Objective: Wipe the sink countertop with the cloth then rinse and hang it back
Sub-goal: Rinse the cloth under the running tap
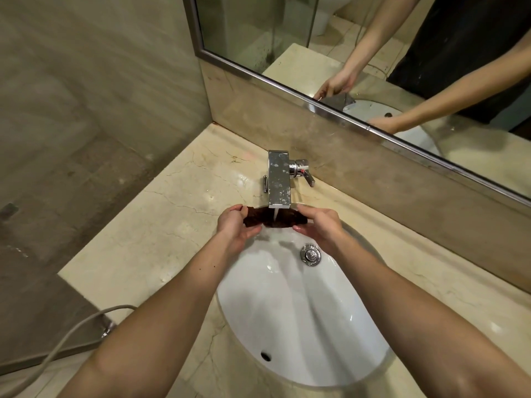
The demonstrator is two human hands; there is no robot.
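Observation:
A dark brown cloth (265, 217), bunched into a roll, stretches between both hands under the chrome faucet (278, 179). Water runs from the spout onto its middle. My left hand (236, 225) pinches the cloth's left end. At the right end, my right hand (317, 224) grips it with curled fingers. Both hands hover over the far rim of the white oval sink (301, 311), which is set in the beige marble countertop (161, 214).
The faucet lever (307, 175) sticks out to the right of the spout. A chrome drain plug (310, 255) sits in the basin. A framed mirror (373, 67) runs along the back wall. At the lower left, a grey hose (71, 334) hangs beside the counter edge.

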